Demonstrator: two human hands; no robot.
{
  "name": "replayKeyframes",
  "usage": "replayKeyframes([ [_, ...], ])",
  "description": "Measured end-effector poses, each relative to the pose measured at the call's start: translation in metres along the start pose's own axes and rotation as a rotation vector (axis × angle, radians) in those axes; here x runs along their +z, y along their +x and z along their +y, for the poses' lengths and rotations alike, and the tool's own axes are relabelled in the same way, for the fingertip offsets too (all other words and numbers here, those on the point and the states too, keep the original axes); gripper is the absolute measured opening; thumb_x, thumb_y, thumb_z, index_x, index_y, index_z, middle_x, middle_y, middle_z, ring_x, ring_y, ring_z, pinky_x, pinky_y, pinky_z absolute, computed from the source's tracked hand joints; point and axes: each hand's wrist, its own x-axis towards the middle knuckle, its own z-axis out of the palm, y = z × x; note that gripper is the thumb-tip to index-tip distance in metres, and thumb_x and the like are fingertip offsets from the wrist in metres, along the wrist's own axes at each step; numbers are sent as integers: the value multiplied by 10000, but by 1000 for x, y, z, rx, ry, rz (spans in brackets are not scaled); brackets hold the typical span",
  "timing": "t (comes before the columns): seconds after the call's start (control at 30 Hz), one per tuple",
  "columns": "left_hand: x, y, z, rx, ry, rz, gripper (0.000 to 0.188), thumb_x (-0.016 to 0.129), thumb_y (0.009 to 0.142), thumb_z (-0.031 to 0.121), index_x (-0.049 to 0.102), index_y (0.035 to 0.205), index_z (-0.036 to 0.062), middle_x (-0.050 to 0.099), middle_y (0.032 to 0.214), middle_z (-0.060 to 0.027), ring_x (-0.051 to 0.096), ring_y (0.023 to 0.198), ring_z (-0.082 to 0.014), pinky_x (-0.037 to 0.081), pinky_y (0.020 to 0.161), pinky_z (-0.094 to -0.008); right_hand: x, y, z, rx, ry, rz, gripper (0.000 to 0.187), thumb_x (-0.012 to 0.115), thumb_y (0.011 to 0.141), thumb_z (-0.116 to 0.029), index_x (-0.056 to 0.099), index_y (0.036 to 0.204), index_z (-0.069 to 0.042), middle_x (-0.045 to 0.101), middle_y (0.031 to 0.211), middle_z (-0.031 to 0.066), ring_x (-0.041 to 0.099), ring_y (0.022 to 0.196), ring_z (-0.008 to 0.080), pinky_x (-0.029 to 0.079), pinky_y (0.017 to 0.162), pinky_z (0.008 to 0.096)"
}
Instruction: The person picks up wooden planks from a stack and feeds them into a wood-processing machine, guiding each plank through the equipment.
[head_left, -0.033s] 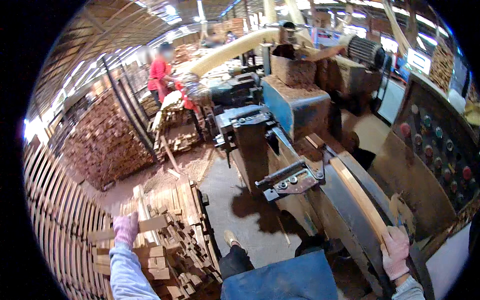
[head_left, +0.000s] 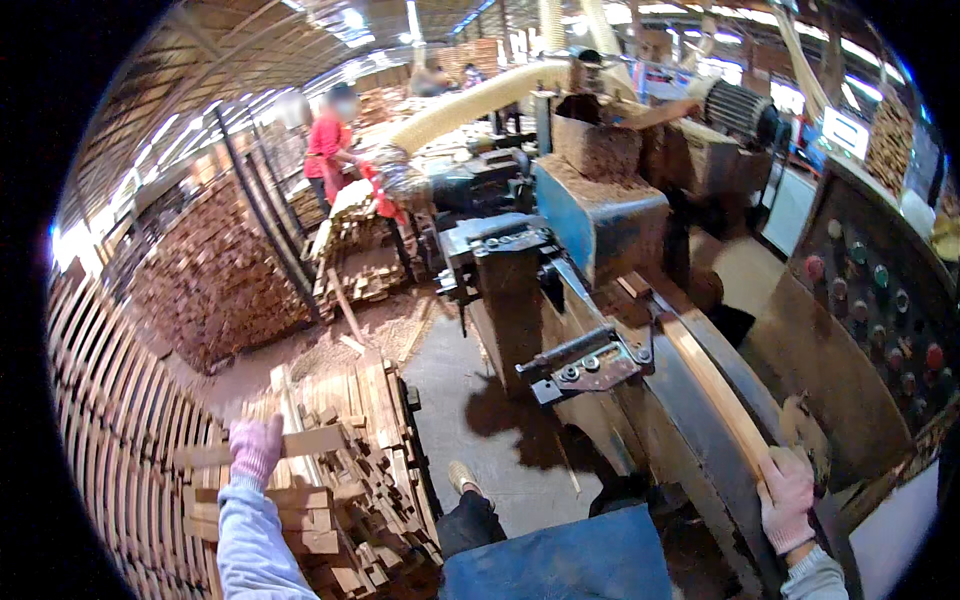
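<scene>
Machine: metal body with a blue housing (head_left: 605, 215), sawdust over its top; a long dark bed runs down toward the worker's right side.
Slatted stack: rows of thin strips (head_left: 115, 450) along the worker's left, gaps between the layers.
Far stack: many wood pieces (head_left: 215, 270) piled in a block behind two dark posts.
Control panel: dark, upright board (head_left: 880, 300) right of the machine, red and green buttons among others.
Hose: fat, cream-coloured tube (head_left: 475, 100) arching across behind the machine.
Co-worker: person in red (head_left: 325, 150), standing beyond, beside a heap of wood.
Near pile: loose, uneven pieces (head_left: 375, 500) just left of the worker's legs.
Apron: blue cloth (head_left: 560, 560) over the worker's front.
Long strip: pale wood (head_left: 715, 385), lying lengthwise on the machine bed; near end at the right hand.
Short board: flat wood (head_left: 313, 441), held crosswise above the near pile, sticking out both sides of the left hand.
Right hand: pale pink glove (head_left: 788, 490), fingers closed about the strip's near end.
Left hand: pinkish glove (head_left: 256, 450), fingers wrapped over the board's middle, pinching it; thumb position I cannot tell.
</scene>
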Motion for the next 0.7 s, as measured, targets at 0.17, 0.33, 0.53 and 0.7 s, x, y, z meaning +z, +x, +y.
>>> replayKeyframes([
  [0.17,-114,-11,81,241,-29,-32,518,346,1062,528,786,1062,256,740,841,-52,668,913,-276,473,894,-454,76,90,21,-125,36,130,454,700,819,-115,643,1269,-97,642,1166,164,585,1115,391,447,1010,497],
  [0.33,-187,-18,184,583,-269,125,591,410,1044,562,779,806,166,654,625,-93,649,641,-332,484,804,-472,110,168,-15,-56,58,2,511,737,840,-184,616,1329,-98,671,1218,152,610,1142,384,482,983,487],
  [0.53,-265,-1,339,1022,-288,170,404,522,974,453,703,771,154,618,622,-63,625,653,-269,463,637,-465,36,104,-130,-447,586,15,789,866,718,-318,565,1397,-51,638,1249,255,569,1240,442,477,1049,500],
  [0.7,-339,-50,450,1024,-525,417,339,603,906,461,641,734,172,591,703,-104,578,728,-291,439,757,-460,-6,16,-117,-96,442,94,763,793,705,-124,547,1417,2,672,1102,234,668,995,415,551,885,471],
])
